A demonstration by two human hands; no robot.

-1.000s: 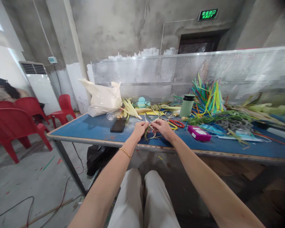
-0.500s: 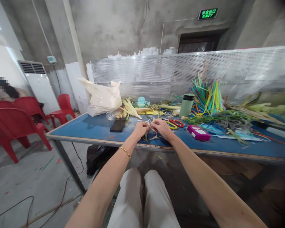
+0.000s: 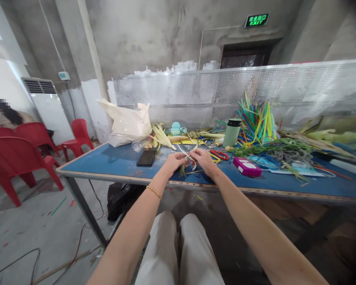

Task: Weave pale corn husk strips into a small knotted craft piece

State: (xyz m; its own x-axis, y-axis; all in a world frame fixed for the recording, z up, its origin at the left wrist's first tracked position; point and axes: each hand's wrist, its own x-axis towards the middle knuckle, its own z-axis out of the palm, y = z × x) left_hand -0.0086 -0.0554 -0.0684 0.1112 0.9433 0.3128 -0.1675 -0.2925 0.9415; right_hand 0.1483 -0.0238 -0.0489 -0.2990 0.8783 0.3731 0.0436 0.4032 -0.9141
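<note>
Both hands meet over the front part of the blue table. My left hand is closed in a pinch on pale, narrow strips of corn husk. My right hand pinches the same strips from the other side, its fingertips close to the left ones. The strips cross between the fingers, and loose greenish ends hang just above the tabletop. How they are joined is too small to make out. Scissors with red handles and a yellow-handled pair lie just beyond my right hand.
A white plastic bag, a dark blurred object and corn husks lie to the left. Rightward are a green bottle, a purple box and a bundle of coloured strips. A perforated metal panel stands behind.
The pale strips now spread out and cross more visibly between my fingers. My hands have stayed nearly in place, and the view has shifted slightly.
</note>
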